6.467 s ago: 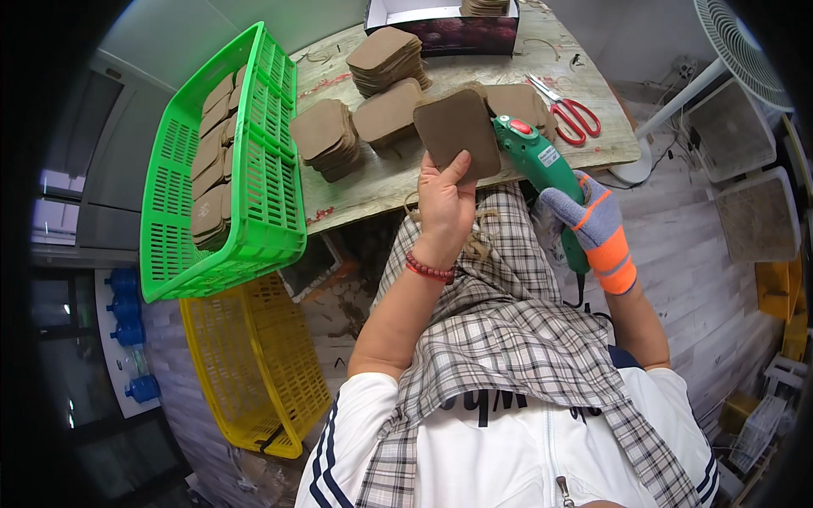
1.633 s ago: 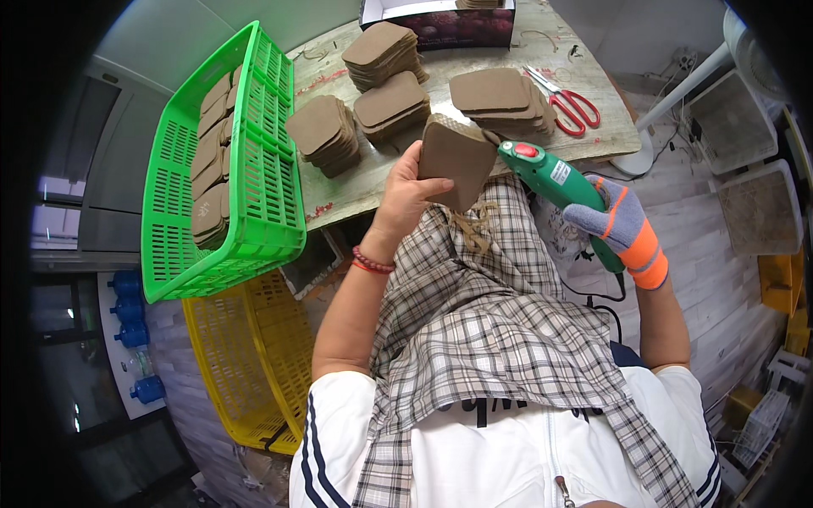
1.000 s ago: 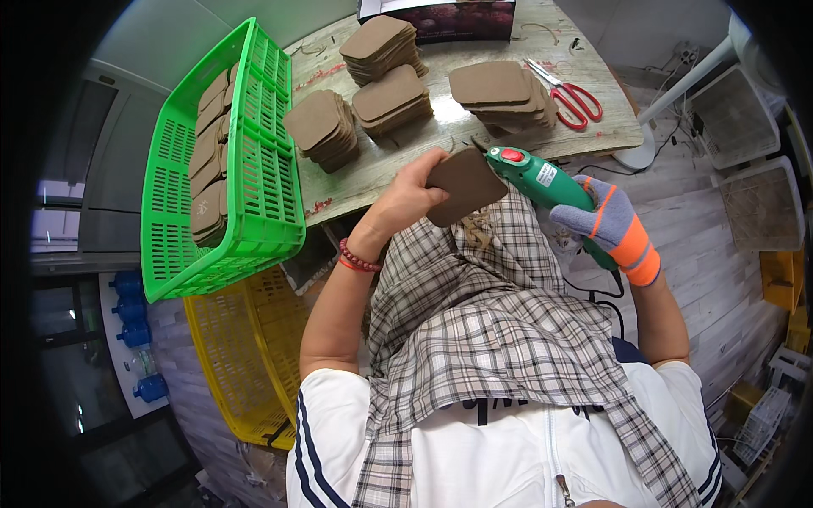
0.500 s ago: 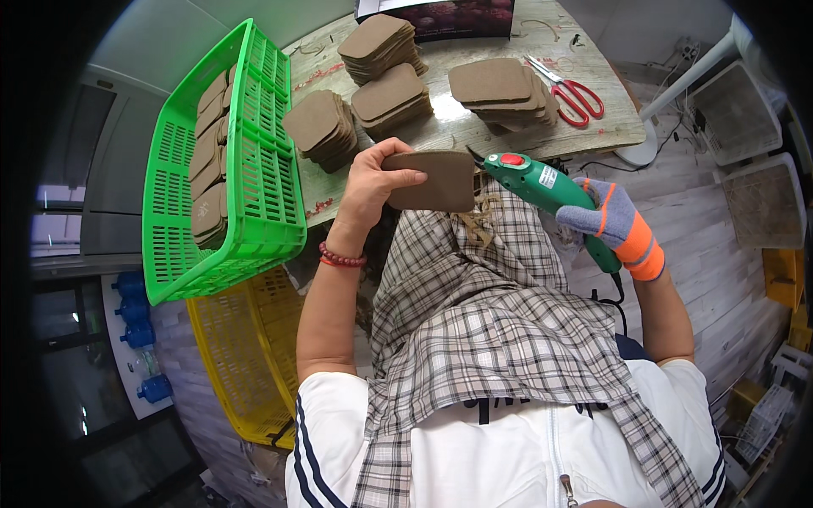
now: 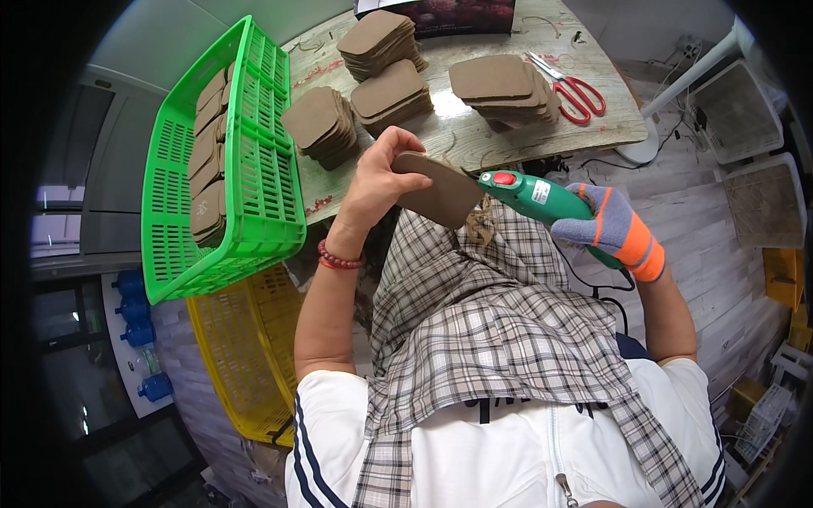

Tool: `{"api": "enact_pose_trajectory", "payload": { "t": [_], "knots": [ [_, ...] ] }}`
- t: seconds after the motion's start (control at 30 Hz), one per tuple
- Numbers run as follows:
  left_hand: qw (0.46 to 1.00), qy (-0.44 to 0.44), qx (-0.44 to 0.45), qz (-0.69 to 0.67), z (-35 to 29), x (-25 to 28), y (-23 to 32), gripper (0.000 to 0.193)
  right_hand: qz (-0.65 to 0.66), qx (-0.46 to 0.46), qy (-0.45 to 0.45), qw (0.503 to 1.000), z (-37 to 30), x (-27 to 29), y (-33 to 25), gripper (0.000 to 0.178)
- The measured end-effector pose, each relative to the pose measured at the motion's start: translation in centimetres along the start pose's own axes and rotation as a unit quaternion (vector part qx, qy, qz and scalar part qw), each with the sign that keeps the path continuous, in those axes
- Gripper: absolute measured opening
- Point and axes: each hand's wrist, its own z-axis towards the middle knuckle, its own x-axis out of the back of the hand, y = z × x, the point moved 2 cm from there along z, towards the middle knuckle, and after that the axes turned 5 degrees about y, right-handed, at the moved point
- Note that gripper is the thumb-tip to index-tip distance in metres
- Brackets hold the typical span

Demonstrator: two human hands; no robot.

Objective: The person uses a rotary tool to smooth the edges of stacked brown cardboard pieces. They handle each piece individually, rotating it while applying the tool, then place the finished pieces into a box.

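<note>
My left hand [image 5: 378, 182], bare with a red bead bracelet, is closed on a brown rounded fabric pad [image 5: 439, 193], thumb on its face. The pad is tilted over my lap. In my right hand [image 5: 611, 229], in a grey and orange glove, is a green electric cutter [image 5: 535, 193] with a red switch. The cutter's dark tip meets the pad's upper right edge. Brown fibre scraps [image 5: 483, 224] lie on the checked apron [image 5: 474, 313] below.
Stacks of brown pads [image 5: 489, 82] and red-handled scissors [image 5: 576, 95] lie on the wooden table [image 5: 457, 140]. A green crate [image 5: 262, 169] with more pads stands at the left, above a yellow crate [image 5: 246, 364]. The cutter's black cord [image 5: 605, 288] hangs near my right arm.
The pad has turned clockwise, its right side dipping. The cutter has shifted slightly left and down and lies flatter, its tip now at the pad's edge.
</note>
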Motion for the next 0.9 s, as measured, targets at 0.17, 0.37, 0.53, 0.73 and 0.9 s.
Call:
{"api": "enact_pose_trajectory", "payload": {
  "t": [0.17, 0.37, 0.53, 0.73, 0.9],
  "knots": [
    [0.996, -0.025, 0.057, -0.062, -0.3, -0.9, 0.1, 0.055, -0.005, -0.007, 0.002, 1.000, 0.0, -0.7, -0.4, 0.049],
    [0.992, -0.096, 0.052, -0.059, -0.2, -1.7, 1.0, 0.089, 0.039, -0.009, -0.017, 0.999, 0.6, -1.1, -0.7, 0.047],
    [0.989, -0.133, 0.054, 0.022, 0.5, -2.3, 1.4, 0.095, 0.025, -0.002, -0.027, 0.999, 1.4, -1.5, -1.8, 0.045],
    [0.992, -0.086, 0.067, -0.057, 0.9, -1.1, -0.8, 0.083, 0.054, 0.016, 0.004, 0.998, 2.1, -1.9, -1.1, 0.046],
    [0.944, 0.143, 0.026, -0.297, -0.1, 1.5, -2.7, 0.043, 0.096, -0.030, 0.086, 0.991, 1.0, -0.7, 0.5, 0.041]
  ]
}}
